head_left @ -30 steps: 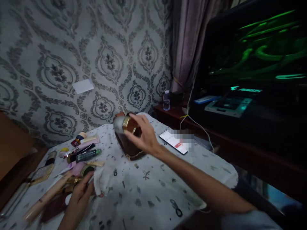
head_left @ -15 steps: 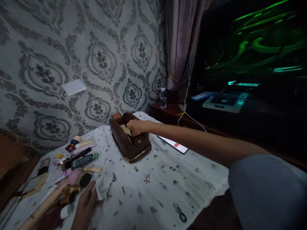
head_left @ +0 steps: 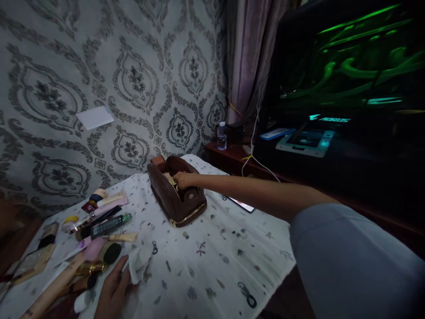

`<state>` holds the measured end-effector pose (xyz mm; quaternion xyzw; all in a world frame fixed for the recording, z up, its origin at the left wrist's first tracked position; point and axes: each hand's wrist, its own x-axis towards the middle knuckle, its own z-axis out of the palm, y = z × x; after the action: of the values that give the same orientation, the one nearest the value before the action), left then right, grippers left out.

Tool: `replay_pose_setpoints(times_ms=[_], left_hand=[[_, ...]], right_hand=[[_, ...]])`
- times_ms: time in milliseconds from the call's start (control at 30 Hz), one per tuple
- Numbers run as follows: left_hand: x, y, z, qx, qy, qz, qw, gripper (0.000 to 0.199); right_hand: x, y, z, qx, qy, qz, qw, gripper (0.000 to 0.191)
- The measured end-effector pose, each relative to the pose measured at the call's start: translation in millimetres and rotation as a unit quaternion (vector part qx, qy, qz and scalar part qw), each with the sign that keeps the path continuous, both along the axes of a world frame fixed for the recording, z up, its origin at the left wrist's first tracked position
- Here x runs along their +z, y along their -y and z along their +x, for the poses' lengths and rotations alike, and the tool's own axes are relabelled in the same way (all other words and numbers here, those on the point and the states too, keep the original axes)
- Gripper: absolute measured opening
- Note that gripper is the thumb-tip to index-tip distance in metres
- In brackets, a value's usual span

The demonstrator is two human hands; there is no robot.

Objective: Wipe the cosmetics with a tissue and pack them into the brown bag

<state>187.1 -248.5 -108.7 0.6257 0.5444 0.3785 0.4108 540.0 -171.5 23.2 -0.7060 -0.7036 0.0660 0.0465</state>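
A brown makeup bag (head_left: 166, 197) stands unzipped on the patterned white cloth (head_left: 212, 261). My right hand (head_left: 184, 180) reaches down into its opening, fingers curled and partly hidden by the bag. Beside those fingers is a pale, gold-edged item (head_left: 170, 179) whose kind I cannot make out. At the lower left, my left hand (head_left: 114, 283) rests on the cloth, its fingers closed on a crumpled white tissue (head_left: 137, 264). Just left of it lie a jar with a dark lid (head_left: 111, 253), a pink makeup sponge (head_left: 94, 249) and a gold tube (head_left: 91, 268).
Several cosmetics are spread over the left side, among them a green-capped bottle (head_left: 111, 224), a cream tube (head_left: 113, 198) and a compact (head_left: 35, 261). Behind my right forearm lies a phone or tablet (head_left: 244, 204). A clear bottle (head_left: 222, 136) stands by the dark computer case (head_left: 348, 146).
The view has shifted slightly, so most things sit a little farther left. My right hand has moved slightly deeper into the bag. The left hand stays at the tissue.
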Motion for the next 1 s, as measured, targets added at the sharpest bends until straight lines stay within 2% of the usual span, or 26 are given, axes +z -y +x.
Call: replay_pose_setpoints(times_ms=[200, 467, 533, 633, 700, 767, 867, 1000], left_hand=[[-1.5, 1.2, -0.1, 0.001, -0.012, 0.015, 1.0, 0.07], [-9.1, -11.1, -9.0, -0.019, -0.019, 0.029, 0.999, 0.062], [-8.4, -11.4, -9.3, -0.02, -0.02, 0.036, 0.999, 0.061], [-3.6, -9.7, -8.4, -0.02, -0.024, 0.051, 0.998, 0.062], [0.9, -9.9, -8.7, -0.04, -0.033, 0.048, 0.998, 0.064], [4.8, -11.6, -9.6, -0.067, -0.039, 0.028, 0.997, 0.068], [7.2, -12.9, -9.0, -0.071, -0.04, 0.0, 0.997, 0.07], [7.0, -9.0, -4.0, -0.026, -0.022, -0.001, 0.999, 0.073]], right_hand=[[8.4, 6.1, -3.9, -0.074, -0.035, -0.06, 0.995, 0.021], [22.2, 22.2, -10.6, -0.124, -0.14, -0.019, 0.982, 0.008], [34.2, 26.1, -11.6, -0.114, -0.143, 0.002, 0.983, 0.014], [62.2, 31.3, -8.9, -0.076, -0.11, 0.048, 0.99, 0.023], [80.5, 33.6, -4.7, -0.057, -0.086, 0.082, 0.991, 0.03], [90.3, 34.3, -0.8, -0.048, -0.065, 0.092, 0.993, 0.034], [81.2, 31.6, -0.3, -0.032, -0.039, 0.048, 0.998, 0.03], [41.9, 25.8, -8.8, -0.011, -0.018, -0.04, 0.999, 0.026]])
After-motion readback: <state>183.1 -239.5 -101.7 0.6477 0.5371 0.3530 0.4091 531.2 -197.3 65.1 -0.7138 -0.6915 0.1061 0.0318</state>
